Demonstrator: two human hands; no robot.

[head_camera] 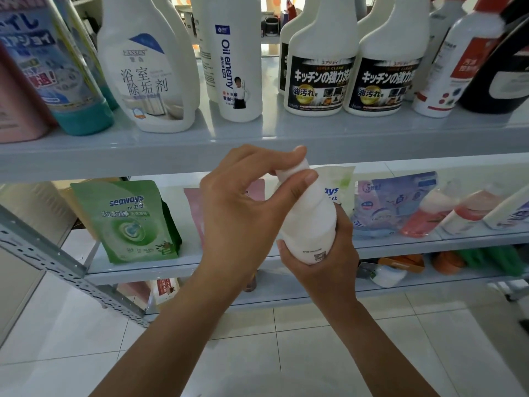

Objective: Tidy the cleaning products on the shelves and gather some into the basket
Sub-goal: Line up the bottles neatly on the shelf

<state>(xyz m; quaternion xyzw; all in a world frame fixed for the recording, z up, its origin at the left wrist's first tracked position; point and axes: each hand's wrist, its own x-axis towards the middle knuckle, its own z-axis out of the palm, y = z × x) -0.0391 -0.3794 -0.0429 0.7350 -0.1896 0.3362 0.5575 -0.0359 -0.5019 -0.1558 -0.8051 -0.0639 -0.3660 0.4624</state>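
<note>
The left hand (pixel 243 213) pinches the cap of a white bottle (pixel 309 222): its fingers (pixel 297 152) curl over the top and the thumb presses the side of the neck. Below them, the right hand (pixel 323 262) grasps the bottle's base, its fingers (pixel 282 247) wrapped round the lower body so that a small printed code shows just above them. The bottle stands nearly upright between the two grips, tilted a little to the left, held clear of the shelving.

Just above the left fingers runs the front edge of the upper shelf (pixel 286 144). On it, up and slightly left of the fingers, stands an "Oil enemy" bottle (pixel 240 67). Up and right of them are two black-labelled bottles (pixel 317 78) side by side. Left of the left hand, on the lower shelf (pixel 128 266), a green seaways pouch (pixel 134 222) stands upright. Right of the right fingers lies a blue and lilac pouch (pixel 392 202).
</note>
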